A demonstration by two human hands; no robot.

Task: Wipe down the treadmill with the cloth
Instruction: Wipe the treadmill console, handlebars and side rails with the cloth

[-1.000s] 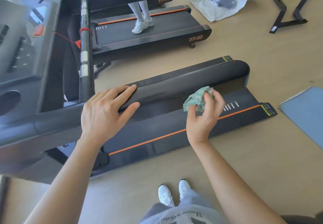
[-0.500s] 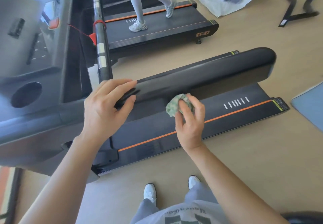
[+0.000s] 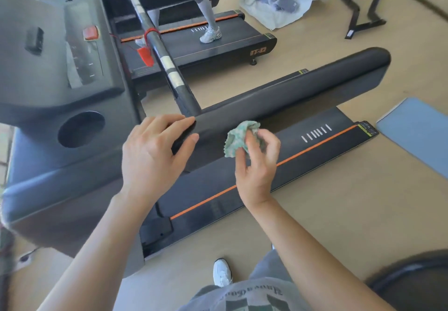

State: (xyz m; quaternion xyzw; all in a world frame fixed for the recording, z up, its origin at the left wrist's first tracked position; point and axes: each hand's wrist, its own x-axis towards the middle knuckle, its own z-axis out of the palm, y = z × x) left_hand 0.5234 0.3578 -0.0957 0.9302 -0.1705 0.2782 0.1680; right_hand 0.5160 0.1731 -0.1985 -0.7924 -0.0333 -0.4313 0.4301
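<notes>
- Closer to the left hand (image 3: 155, 155) now, the right hand (image 3: 257, 167) grips a crumpled green cloth (image 3: 238, 138) against the black treadmill handrail (image 3: 303, 87).
- Left hand rests flat there, fingers straight.

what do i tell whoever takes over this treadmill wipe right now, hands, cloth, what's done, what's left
Hands: the left hand is open, fingers laid over the console end of the near handrail. The right hand pinches the bunched green cloth.
Cloth: held at the handrail's near side, just right of the left hand; contact with the rail is unclear.
Done: nothing shows which surfaces have been wiped.
Left: probably safest to treat the handrail, console and deck as all to do.
</notes>
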